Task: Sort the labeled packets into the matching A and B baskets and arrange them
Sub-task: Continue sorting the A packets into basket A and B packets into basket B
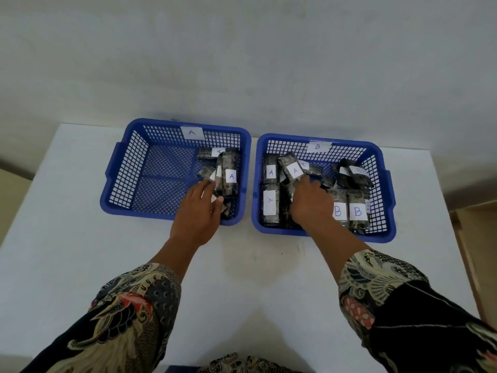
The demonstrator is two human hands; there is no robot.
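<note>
— Left hand (pixel 197 211)?
— In basket A (pixel 139 168), fingers nearly straight, tips touching the A packets (pixel 228 176) stacked at its right side; whether it gripped one, I could not tell.
— Right hand (pixel 309 203)?
— In basket B (pixel 382 168), fingers curled around a tilted A packet (pixel 291 169) lying above them. B packets (pixel 356 211) stood just right of the wrist.

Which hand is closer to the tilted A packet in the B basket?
Right. The right hand touches the tilted A packet at its near end; the left hand is over in the A basket.
</note>
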